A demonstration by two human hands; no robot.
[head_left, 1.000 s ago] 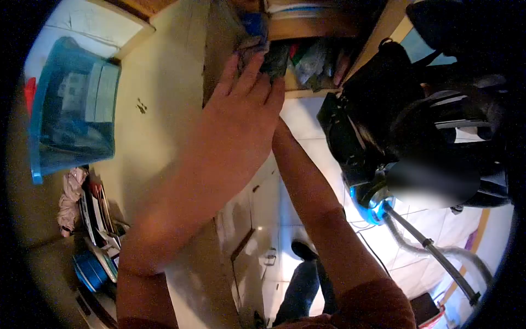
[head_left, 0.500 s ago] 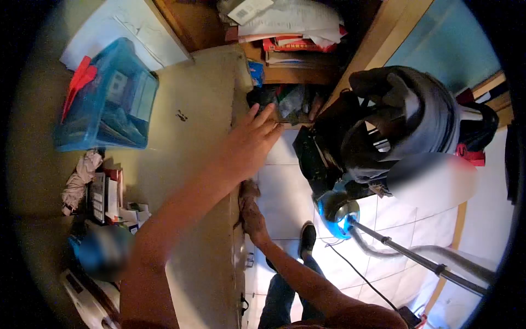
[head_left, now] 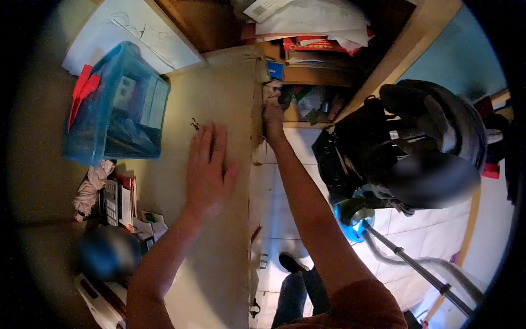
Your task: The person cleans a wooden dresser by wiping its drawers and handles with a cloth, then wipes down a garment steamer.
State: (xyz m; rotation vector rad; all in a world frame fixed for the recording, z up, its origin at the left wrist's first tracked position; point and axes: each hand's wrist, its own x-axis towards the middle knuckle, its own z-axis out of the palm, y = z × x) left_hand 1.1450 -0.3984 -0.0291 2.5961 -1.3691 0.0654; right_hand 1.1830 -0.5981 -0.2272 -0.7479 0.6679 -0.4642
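Note:
My left hand (head_left: 209, 170) lies on the pale desk top (head_left: 219, 263), palm down with its fingers stretched out. A small dark mark (head_left: 195, 124) shows on the desk just past its fingertips. At the far end of the desk's front edge, my right hand (head_left: 273, 114) is closed on a crumpled brownish cloth (head_left: 271, 91). The cloth bunches beyond the knuckles, against the edge and close to a small blue packet (head_left: 275, 69). My right fingers are partly hidden in the cloth.
A blue plastic bin (head_left: 82, 145) with red scissors (head_left: 82, 90) stands at the back left. Papers fill the shelf (head_left: 318, 75) ahead. A chair piled with dark clothes (head_left: 438, 115) and a blue vacuum cleaner (head_left: 353, 222) stand on the right.
My right hand has moved forward along the desk edge with the cloth. My left hand has drawn back from over the edge to the left, onto the desk top.

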